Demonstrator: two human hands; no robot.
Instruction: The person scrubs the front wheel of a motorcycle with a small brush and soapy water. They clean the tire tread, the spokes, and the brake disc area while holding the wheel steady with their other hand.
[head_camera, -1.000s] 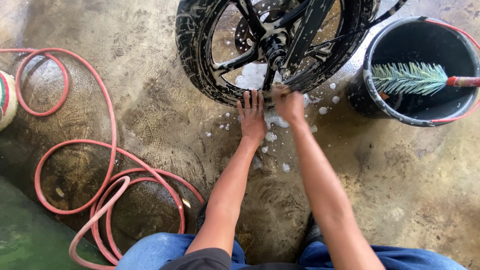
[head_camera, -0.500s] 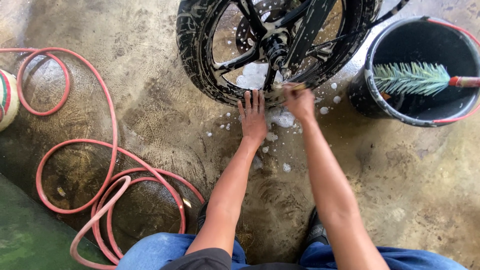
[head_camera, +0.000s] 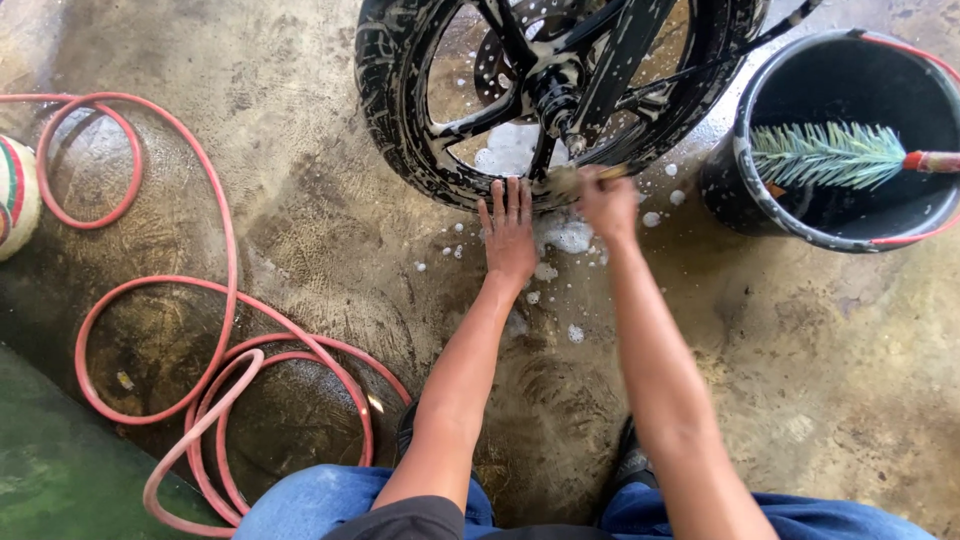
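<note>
A soapy black motorcycle wheel (head_camera: 400, 110) stands upright at the top of the head view, with its tyre, spokes and brake disc covered in foam. My left hand (head_camera: 510, 235) lies flat with fingers spread on the wet concrete, fingertips touching the bottom of the tyre. My right hand (head_camera: 605, 200) is closed around a small brush or sponge (head_camera: 568, 180) pressed against the lower rim. White foam (head_camera: 568, 235) lies on the floor between both hands.
A black bucket (head_camera: 735, 185) with a red rim stands at the right, holding a green bristle brush (head_camera: 825, 155) with a red handle. A red hose (head_camera: 225, 330) coils over the wet floor at left. A striped round object (head_camera: 15, 195) sits at the left edge.
My right hand has shifted slightly right along the lower rim with the scrubbing tool. My left hand has stayed flat by the tyre.
</note>
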